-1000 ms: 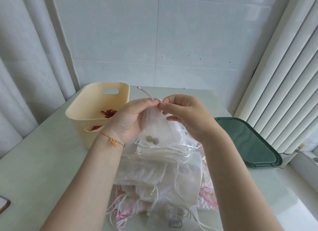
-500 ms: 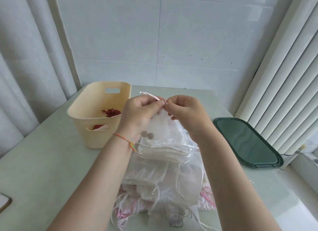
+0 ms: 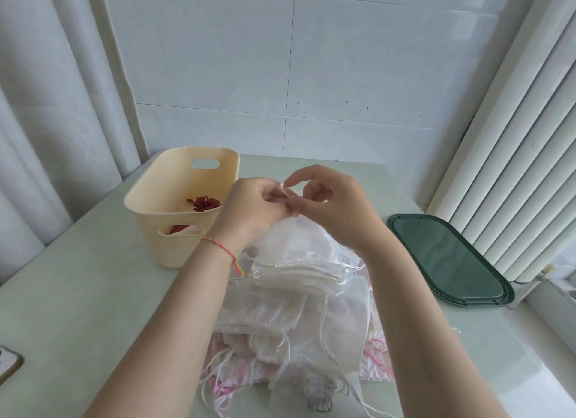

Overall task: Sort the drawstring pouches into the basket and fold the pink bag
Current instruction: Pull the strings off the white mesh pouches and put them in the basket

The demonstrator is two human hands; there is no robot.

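Observation:
A sheer white drawstring pouch [image 3: 299, 243] hangs from both my hands above a heap of white pouches [image 3: 299, 311]. My left hand [image 3: 252, 209] pinches its gathered top and cord. My right hand [image 3: 330, 205] pinches the same top from the right, forefinger lifted. Two small beads [image 3: 253, 252] dangle below my left wrist. A pink bag [image 3: 377, 360] lies under the heap, its edge showing at the right. The cream basket [image 3: 146, 205] stands to the left and holds red pouches [image 3: 204, 203].
A dark green lid [image 3: 448, 258] lies flat at the right of the pale table. Loose white and pink cords [image 3: 224, 383] trail from the heap toward the front edge. A phone corner [image 3: 7, 361] shows at the far left. Curtains hang at the left and vertical blinds at the right.
Both hands have drawn closer together over the pouch's top, and my right forefinger has lifted. The pouch top is more bunched than before.

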